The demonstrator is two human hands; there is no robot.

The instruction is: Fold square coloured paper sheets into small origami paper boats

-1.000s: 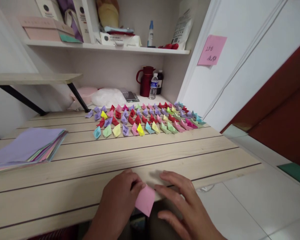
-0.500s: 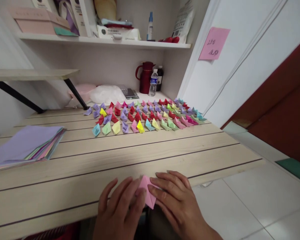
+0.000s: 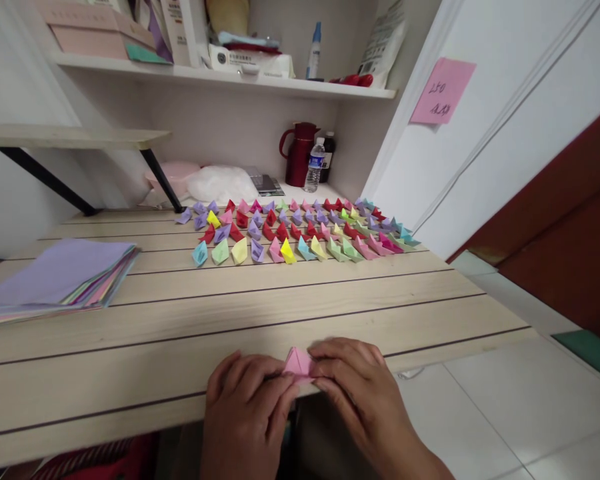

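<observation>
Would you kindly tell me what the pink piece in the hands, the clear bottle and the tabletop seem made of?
Pink piece: matte paper, judging by its sharp creases.
Clear bottle: probably glossy plastic, being transparent, apparently ridged.
Tabletop: low-sheen, with wood-like grain; solid wood or laminate, I cannot tell.

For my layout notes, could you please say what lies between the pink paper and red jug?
The head view shows tabletop beyond the pink paper, then rows of paper boats.
</observation>
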